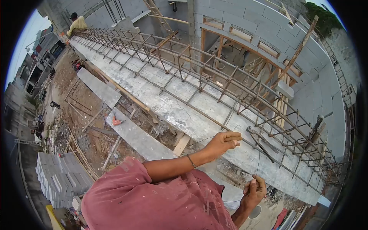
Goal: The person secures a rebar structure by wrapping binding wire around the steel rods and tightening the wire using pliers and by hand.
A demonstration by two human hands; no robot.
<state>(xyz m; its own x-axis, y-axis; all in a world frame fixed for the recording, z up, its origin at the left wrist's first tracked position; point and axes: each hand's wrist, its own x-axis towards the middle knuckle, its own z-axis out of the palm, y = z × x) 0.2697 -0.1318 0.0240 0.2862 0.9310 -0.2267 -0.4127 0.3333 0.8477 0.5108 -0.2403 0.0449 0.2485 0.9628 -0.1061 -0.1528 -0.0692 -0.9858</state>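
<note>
A thin wire runs up from my right hand, whose thumb and fingers are pinched on it below the board's edge. My left hand is closed over the grey board, beside a long rebar rod; wire shows on both sides of its fingers. Pincers with dark handles lie on the board and rods, just right of my left hand. A long rebar cage stretches along the board beyond both hands.
A person in a yellow top is at the far end of the cage. Grey blocks are stacked at lower left. A block wall with wooden framing stands beyond the cage. Planks and rubble lie below the board.
</note>
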